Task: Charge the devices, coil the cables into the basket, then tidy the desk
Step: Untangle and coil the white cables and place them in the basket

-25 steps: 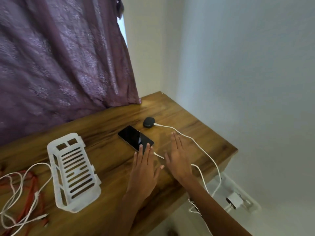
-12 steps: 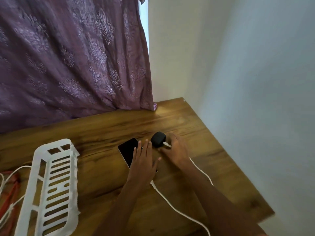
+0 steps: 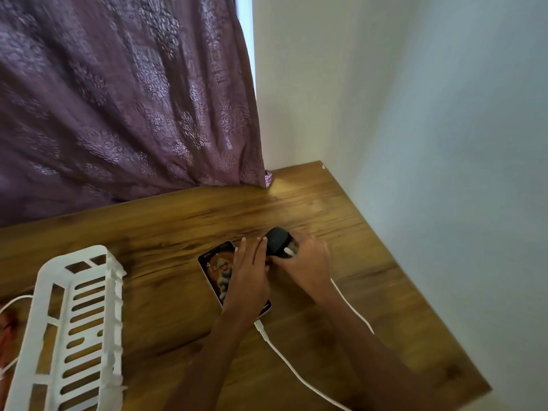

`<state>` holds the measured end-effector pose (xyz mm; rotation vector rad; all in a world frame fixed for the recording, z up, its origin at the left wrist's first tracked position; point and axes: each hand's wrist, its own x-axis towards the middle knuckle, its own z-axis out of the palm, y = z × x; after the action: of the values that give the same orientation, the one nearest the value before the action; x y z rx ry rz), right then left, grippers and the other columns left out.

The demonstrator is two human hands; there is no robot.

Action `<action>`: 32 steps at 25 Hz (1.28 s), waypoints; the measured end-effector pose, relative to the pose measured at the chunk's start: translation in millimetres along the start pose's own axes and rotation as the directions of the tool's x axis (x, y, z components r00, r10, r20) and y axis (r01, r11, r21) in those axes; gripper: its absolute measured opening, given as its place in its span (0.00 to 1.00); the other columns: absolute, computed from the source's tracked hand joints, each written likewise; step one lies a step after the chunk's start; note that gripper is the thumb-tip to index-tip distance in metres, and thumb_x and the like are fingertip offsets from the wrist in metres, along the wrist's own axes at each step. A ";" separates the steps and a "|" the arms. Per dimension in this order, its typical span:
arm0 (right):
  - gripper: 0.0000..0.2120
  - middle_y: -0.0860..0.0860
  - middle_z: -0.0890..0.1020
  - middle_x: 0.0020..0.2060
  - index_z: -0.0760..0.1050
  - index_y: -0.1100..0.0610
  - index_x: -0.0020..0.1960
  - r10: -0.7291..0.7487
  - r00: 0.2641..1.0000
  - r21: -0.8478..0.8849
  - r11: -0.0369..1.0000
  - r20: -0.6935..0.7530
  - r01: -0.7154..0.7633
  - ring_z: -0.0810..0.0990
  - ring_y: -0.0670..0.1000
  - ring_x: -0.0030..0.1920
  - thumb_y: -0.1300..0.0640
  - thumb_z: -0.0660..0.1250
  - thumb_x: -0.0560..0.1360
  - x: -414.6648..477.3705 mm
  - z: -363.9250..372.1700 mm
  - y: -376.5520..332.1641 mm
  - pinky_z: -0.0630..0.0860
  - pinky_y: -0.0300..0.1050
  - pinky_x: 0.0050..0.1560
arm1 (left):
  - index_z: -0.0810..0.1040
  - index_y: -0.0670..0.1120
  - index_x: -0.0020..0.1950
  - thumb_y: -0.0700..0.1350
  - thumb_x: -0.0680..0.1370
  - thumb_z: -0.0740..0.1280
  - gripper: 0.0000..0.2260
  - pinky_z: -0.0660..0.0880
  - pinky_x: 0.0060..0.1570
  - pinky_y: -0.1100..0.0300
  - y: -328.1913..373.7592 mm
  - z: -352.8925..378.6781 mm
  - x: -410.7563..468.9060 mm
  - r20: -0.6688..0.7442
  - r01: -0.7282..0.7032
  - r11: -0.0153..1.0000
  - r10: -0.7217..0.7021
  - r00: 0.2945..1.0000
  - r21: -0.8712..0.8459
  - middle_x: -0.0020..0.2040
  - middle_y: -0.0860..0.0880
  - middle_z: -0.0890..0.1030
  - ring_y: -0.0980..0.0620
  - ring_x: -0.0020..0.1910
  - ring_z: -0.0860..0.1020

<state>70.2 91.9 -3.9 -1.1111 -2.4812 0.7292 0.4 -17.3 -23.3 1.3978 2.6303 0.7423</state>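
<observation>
A phone (image 3: 217, 269) lies on the wooden desk (image 3: 166, 232) with its screen lit, and a white cable (image 3: 284, 363) is plugged into its near end. My left hand (image 3: 247, 274) rests flat on the phone, fingers reaching to a small black earbud case (image 3: 277, 240). My right hand (image 3: 307, 264) grips that case from the right, tilting it up, with a white plug at its side. A second white cable (image 3: 353, 307) trails from under my right wrist. A white slotted basket (image 3: 74, 327) stands at the left.
A purple curtain (image 3: 118, 93) hangs behind the desk. A white wall (image 3: 444, 173) borders the desk's right side. White and red cables (image 3: 7, 324) lie at the far left edge beside the basket.
The phone's screen has lit up. My right hand has closed around the black case and tipped it up; my left hand stays on the phone. The view has moved closer.
</observation>
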 end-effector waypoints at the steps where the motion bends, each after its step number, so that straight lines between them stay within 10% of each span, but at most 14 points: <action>1: 0.23 0.49 0.82 0.47 0.77 0.52 0.56 -0.008 1.000 -0.027 1.000 0.002 0.008 0.76 0.50 0.51 0.40 0.70 0.67 -3.2 -8.8 -5.2 0.65 0.45 0.52 | 0.62 0.41 0.73 0.38 0.78 0.62 0.23 0.56 0.72 0.49 0.1 -4.6 0.2 -0.039 -0.023 1.000 0.023 0.999 -0.014 0.71 0.41 0.66 0.41 0.73 0.60; 5: 0.21 0.49 0.83 0.45 0.78 0.53 0.57 0.014 0.995 0.143 0.989 0.098 -0.028 0.78 0.45 0.43 0.49 0.74 0.66 -24.7 -50.2 -29.8 0.73 0.38 0.40 | 0.77 0.39 0.61 0.35 0.66 0.75 0.24 0.76 0.57 0.49 0.4 -19.4 -5.0 -0.242 -0.178 0.983 0.164 0.956 -0.040 0.54 0.41 0.81 0.42 0.56 0.79; 13: 0.09 0.50 0.85 0.42 0.80 0.60 0.53 0.092 0.969 0.736 0.635 0.230 -0.235 0.83 0.43 0.40 0.65 0.67 0.73 -53.8 -106.8 -30.7 0.78 0.33 0.44 | 0.76 0.38 0.61 0.43 0.73 0.61 0.19 0.65 0.62 0.66 14.3 -64.7 -17.5 -0.361 -0.356 0.923 0.285 0.888 -0.147 0.51 0.43 0.83 0.55 0.55 0.73; 32: 0.06 0.50 0.86 0.37 0.82 0.56 0.44 0.220 0.967 0.876 0.434 0.125 -0.212 0.84 0.46 0.40 0.60 0.73 0.67 -86.6 -120.9 -41.7 0.78 0.36 0.42 | 0.78 0.38 0.58 0.36 0.70 0.69 0.17 0.66 0.63 0.64 36.4 -91.7 -30.2 -0.446 -0.453 0.886 0.368 0.816 -0.098 0.53 0.42 0.82 0.53 0.57 0.73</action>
<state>159.5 40.8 111.3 -0.9449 -1.4638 1.8097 19.9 -59.3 68.9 1.9625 2.4332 1.4655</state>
